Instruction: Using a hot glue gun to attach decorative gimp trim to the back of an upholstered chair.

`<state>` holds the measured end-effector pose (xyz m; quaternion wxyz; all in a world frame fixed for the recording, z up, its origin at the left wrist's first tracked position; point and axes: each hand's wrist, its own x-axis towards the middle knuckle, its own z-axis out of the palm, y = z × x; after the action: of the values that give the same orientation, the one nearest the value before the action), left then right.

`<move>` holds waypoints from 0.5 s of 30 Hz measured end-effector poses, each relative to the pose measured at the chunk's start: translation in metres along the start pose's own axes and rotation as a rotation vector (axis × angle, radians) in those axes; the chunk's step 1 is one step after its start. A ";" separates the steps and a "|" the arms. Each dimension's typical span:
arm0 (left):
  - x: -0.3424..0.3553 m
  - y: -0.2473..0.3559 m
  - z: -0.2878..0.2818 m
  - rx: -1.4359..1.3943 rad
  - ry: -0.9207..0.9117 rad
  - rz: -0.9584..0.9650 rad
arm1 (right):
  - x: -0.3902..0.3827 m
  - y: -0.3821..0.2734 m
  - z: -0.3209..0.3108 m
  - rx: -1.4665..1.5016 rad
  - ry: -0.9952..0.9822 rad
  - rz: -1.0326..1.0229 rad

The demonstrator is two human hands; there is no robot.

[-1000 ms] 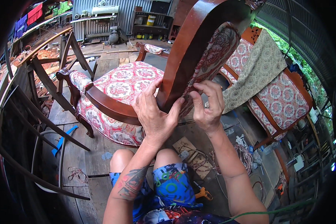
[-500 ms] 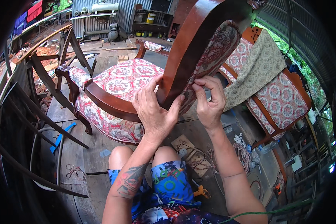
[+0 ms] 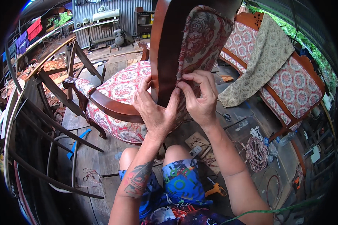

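Observation:
In front of me stands a carved wooden armchair, its red-brown back frame [image 3: 164, 48] rising close to my face. The back panel [image 3: 204, 39] and the seat [image 3: 125, 80] wear red and cream floral fabric. A thin patterned trim [image 3: 181, 52] runs along the panel's edge beside the wood. My left hand [image 3: 154, 108] grips the lower part of the back frame, fingers on one side and thumb on the fabric edge. With thumb and forefinger, my right hand [image 3: 201, 97] pinches at the trim beside my left thumb. The fingers hide the exact spot.
A matching settee [image 3: 294, 88] stands at the right, a beige patterned cloth [image 3: 248, 63] draped over it. On the plank floor lie coiled rope [image 3: 256, 153], scissors [image 3: 227, 117] and an orange-yellow glue gun [image 3: 216, 190]. Curved dark wooden pieces [image 3: 52, 123] crowd the left.
The view has shifted, and the chair back sits further left in it. My right hand has come in closer to my left thumb at the fabric edge. The left hand keeps its grip.

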<state>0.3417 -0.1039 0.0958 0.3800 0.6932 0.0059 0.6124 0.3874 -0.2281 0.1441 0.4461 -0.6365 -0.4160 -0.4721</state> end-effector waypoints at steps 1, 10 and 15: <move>-0.001 0.000 -0.001 0.022 -0.009 -0.005 | -0.001 0.001 0.000 0.006 -0.002 -0.004; -0.009 0.001 -0.009 0.100 -0.018 0.068 | -0.002 0.001 -0.001 0.012 -0.008 -0.035; -0.021 0.002 -0.011 0.092 0.030 0.102 | -0.003 0.003 -0.003 0.025 -0.015 -0.023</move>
<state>0.3260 -0.1093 0.0788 0.3161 0.7001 0.0045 0.6403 0.3887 -0.2324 0.1416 0.4452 -0.6295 -0.4327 -0.4671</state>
